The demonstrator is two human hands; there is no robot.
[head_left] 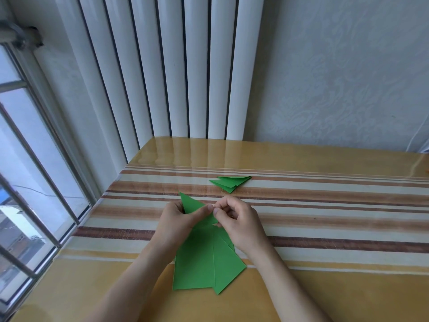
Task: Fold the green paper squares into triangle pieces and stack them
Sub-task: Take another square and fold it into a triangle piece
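Left hand [177,219] and right hand [236,223] both pinching a green paper triangle [192,206], above flat green squares [199,263]; folded stack [229,183] farther off.

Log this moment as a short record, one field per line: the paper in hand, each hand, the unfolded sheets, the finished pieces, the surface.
paper in hand: green triangle piece, held above the table, one tip pointing away from the person
left hand: left hand grips the piece from the left
right hand: right hand pinches its right corner
unfolded sheets: green paper squares, fanned pile lying flat under the hands
finished pieces: stack of folded triangles, farther back on the table
surface: striped table, glossy
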